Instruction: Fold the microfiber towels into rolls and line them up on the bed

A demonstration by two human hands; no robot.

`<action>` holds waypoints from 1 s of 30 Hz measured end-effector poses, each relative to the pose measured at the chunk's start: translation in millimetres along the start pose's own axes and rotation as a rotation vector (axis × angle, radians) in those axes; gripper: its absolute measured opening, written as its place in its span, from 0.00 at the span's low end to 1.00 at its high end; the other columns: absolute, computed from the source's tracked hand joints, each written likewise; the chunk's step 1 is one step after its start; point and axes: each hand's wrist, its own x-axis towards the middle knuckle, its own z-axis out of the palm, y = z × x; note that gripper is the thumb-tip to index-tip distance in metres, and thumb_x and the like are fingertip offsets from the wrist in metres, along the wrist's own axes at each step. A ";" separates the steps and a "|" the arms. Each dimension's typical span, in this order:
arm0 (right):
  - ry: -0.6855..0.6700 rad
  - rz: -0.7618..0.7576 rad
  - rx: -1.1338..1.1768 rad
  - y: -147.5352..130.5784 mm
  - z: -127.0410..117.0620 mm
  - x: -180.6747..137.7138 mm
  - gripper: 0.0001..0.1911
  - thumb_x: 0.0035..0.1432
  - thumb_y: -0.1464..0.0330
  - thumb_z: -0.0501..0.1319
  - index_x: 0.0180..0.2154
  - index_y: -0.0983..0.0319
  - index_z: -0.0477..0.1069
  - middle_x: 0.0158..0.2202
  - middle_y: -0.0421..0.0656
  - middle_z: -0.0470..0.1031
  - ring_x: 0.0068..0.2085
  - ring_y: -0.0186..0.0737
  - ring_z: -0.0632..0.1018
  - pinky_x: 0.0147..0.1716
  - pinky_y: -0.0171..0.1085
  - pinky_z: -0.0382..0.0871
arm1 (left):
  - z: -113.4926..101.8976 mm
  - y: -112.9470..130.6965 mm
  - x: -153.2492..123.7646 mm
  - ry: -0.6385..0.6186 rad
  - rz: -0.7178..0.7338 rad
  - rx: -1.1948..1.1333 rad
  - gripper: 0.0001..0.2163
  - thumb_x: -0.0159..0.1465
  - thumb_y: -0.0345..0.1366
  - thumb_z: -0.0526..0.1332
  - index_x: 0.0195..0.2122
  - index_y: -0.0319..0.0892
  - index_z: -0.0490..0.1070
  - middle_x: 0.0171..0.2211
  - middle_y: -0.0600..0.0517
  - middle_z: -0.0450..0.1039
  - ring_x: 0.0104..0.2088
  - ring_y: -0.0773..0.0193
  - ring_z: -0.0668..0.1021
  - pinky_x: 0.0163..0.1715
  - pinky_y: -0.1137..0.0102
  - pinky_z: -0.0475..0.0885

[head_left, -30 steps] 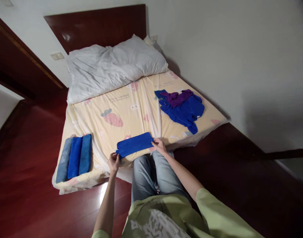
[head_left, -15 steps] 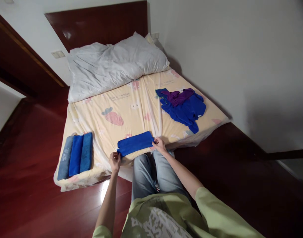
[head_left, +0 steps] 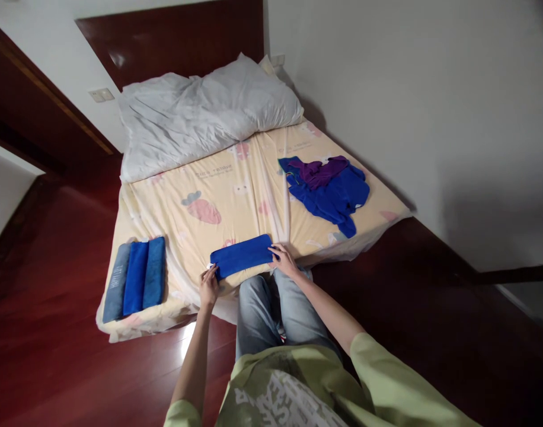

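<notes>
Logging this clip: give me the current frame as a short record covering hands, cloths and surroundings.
Left hand: fingers at left end of the flat, folded, oblong blue cloth
Right hand: fingers at that cloth's right end
Folded row, bed's left: grey-blue cloth with white lettering, bright blue cloth, teal-blue cloth
Crumpled, bed's right: blue and purple fabric pile
Under cloths: cream patterned sheet
Behind: puffy pale-grey bedding, dark red-brown headboard

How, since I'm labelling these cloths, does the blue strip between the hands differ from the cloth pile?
The blue strip lies flat with straight edges; the cloth pile is crumpled. The blue strip is blue, while the cloth pile also shows purple. Both contain blue and lie on the bed.
</notes>
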 end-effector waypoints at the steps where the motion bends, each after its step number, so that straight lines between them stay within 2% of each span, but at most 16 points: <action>1: -0.015 -0.008 -0.007 1.6 -1.0 -0.3 0.24 0.64 0.73 0.54 0.58 0.56 0.76 0.57 0.48 0.73 0.57 0.46 0.74 0.61 0.47 0.70 | -1.0 -1.9 -1.0 -0.020 -0.013 -0.020 0.20 0.69 0.34 0.49 0.57 0.43 0.75 0.59 0.46 0.74 0.57 0.52 0.71 0.62 0.54 0.67; 4: -0.067 -0.031 -0.015 5.6 -6.0 -0.5 0.24 0.65 0.71 0.55 0.61 0.56 0.73 0.59 0.49 0.72 0.59 0.47 0.73 0.62 0.49 0.69 | -5.3 -6.1 -2.7 -0.083 -0.063 -0.062 0.22 0.66 0.36 0.52 0.60 0.43 0.72 0.61 0.47 0.72 0.60 0.51 0.70 0.60 0.54 0.69; 7: -0.139 -0.059 0.003 6.2 -11.9 -0.4 0.27 0.62 0.67 0.60 0.63 0.58 0.70 0.62 0.50 0.69 0.61 0.50 0.71 0.62 0.51 0.69 | -8.1 -7.4 -1.6 -0.139 -0.097 -0.078 0.29 0.58 0.36 0.57 0.62 0.44 0.70 0.62 0.47 0.71 0.60 0.48 0.70 0.54 0.56 0.74; 11: -0.167 -0.070 0.042 6.4 -14.6 0.4 0.33 0.56 0.66 0.66 0.64 0.60 0.69 0.64 0.51 0.67 0.62 0.52 0.71 0.62 0.50 0.68 | -6.6 -6.7 1.9 -0.120 -0.159 -0.091 0.32 0.52 0.34 0.60 0.62 0.44 0.70 0.57 0.44 0.74 0.54 0.49 0.74 0.49 0.59 0.76; 14: -0.149 -0.062 0.095 11.1 -12.1 2.5 0.32 0.54 0.69 0.66 0.62 0.59 0.71 0.62 0.51 0.68 0.61 0.51 0.71 0.62 0.49 0.68 | -3.9 -8.7 3.9 -0.073 -0.216 -0.123 0.30 0.53 0.33 0.60 0.60 0.43 0.72 0.52 0.43 0.76 0.48 0.52 0.77 0.48 0.59 0.77; 18: -0.099 -0.073 0.167 19.4 -7.2 5.5 0.34 0.51 0.77 0.60 0.61 0.57 0.72 0.59 0.49 0.71 0.60 0.49 0.72 0.63 0.50 0.66 | -0.9 -16.5 5.4 -0.058 -0.215 -0.250 0.26 0.57 0.34 0.59 0.59 0.41 0.72 0.53 0.41 0.75 0.42 0.56 0.79 0.44 0.61 0.77; 23: -0.024 -0.051 0.251 22.5 -2.8 6.9 0.32 0.50 0.79 0.55 0.56 0.58 0.74 0.54 0.49 0.73 0.57 0.48 0.74 0.60 0.49 0.68 | 1.7 -22.0 7.8 -0.020 -0.165 -0.327 0.19 0.64 0.39 0.60 0.55 0.43 0.74 0.53 0.41 0.76 0.54 0.51 0.76 0.50 0.57 0.75; 25: -0.010 -0.035 0.277 22.6 -1.8 7.4 0.29 0.50 0.79 0.55 0.53 0.58 0.75 0.52 0.48 0.73 0.56 0.47 0.74 0.59 0.49 0.69 | 1.8 -21.2 8.5 0.003 -0.169 -0.334 0.17 0.65 0.43 0.60 0.53 0.44 0.75 0.51 0.41 0.77 0.55 0.50 0.76 0.51 0.57 0.75; 30: 0.029 -0.005 0.364 25.8 0.8 8.5 0.19 0.57 0.71 0.57 0.49 0.60 0.76 0.53 0.50 0.74 0.57 0.47 0.74 0.61 0.48 0.67 | 1.2 -19.6 7.4 0.025 -0.260 -0.309 0.21 0.66 0.52 0.58 0.50 0.42 0.74 0.41 0.44 0.77 0.41 0.55 0.78 0.41 0.61 0.76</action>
